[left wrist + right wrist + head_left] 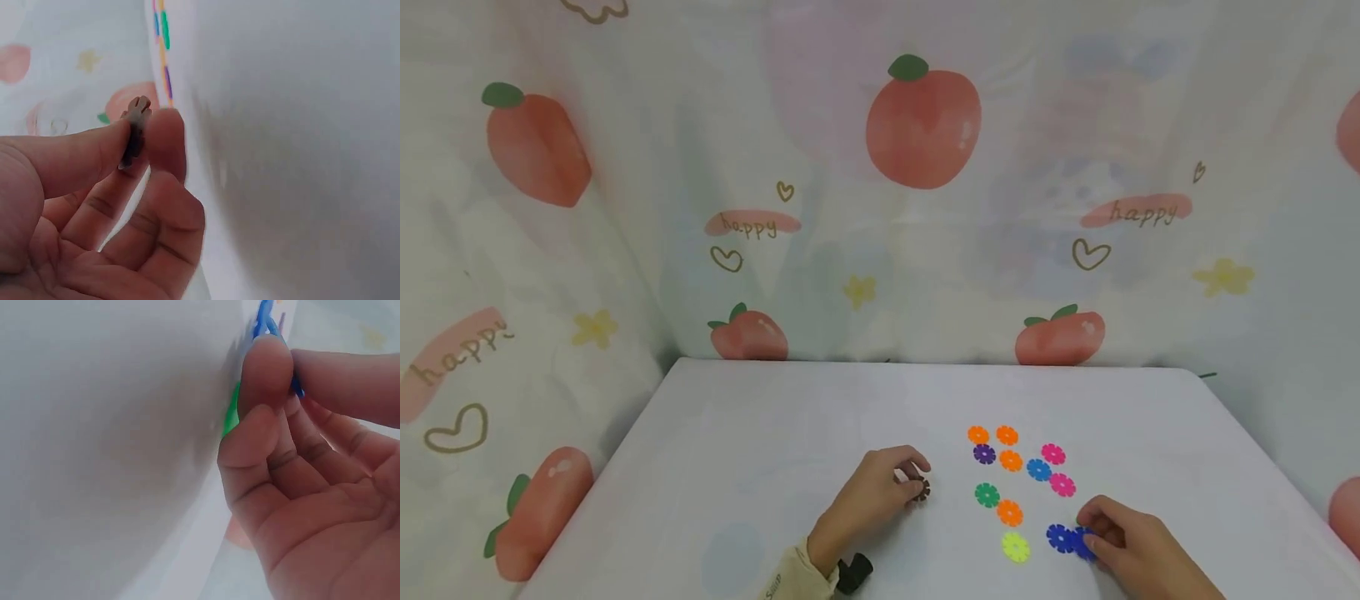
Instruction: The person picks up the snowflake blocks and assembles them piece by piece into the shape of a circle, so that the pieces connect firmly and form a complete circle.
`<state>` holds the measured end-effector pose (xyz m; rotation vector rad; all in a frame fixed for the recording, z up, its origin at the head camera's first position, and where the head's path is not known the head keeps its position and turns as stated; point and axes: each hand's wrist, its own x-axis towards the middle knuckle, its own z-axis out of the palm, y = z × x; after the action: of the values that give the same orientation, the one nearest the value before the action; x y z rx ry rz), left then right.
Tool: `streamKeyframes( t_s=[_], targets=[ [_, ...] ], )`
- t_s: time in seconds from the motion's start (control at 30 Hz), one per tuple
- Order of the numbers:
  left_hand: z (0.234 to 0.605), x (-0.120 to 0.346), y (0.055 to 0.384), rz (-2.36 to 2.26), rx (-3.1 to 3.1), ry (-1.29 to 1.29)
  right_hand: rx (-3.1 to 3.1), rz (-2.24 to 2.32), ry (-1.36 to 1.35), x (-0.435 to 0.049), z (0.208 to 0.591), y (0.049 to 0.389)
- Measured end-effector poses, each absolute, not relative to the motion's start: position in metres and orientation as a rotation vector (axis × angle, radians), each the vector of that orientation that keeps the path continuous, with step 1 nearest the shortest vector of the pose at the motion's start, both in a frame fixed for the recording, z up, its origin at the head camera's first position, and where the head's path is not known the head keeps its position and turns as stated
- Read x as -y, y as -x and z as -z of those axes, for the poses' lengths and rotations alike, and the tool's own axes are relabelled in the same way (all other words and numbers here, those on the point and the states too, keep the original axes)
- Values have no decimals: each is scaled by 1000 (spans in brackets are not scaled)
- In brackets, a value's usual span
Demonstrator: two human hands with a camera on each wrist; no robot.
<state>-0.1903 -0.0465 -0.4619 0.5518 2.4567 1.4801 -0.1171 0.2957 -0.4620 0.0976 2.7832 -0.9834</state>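
Note:
Between thumb and forefinger my left hand [868, 493] pinches a brown notched plastic disc [924, 492], seen edge-on as a dark disc [132, 142] in the left wrist view. My right hand [1138, 542] pinches a dark blue notched disc [1083, 545] at the right of the table. A second dark blue disc [1060, 538] meets its left edge; in the right wrist view the blue pieces [265, 314] stand at an angle to each other. Behind the right fingers shows part of a green piece [231, 412], mostly hidden.
Several loose discs lie on the white table [760, 433] between the hands: orange [1010, 512], yellow [1016, 547], green [987, 495], purple [984, 454], light blue [1039, 470] and pink [1063, 485]. A fruit-print curtain [925, 275] stands behind. A black strap piece [854, 573] sits at the left wrist.

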Motion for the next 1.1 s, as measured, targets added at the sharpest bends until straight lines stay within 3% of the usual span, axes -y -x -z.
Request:
streamKeyframes(
  t_s=[0.57,1.1],
  targets=[
    [450,62,189,-1632,-2518,-616,-2746,1404,59,-235,433,147],
    [444,44,183,-1610,-2531,-903,-2386,1855,292,-184,426,156]
  ],
)
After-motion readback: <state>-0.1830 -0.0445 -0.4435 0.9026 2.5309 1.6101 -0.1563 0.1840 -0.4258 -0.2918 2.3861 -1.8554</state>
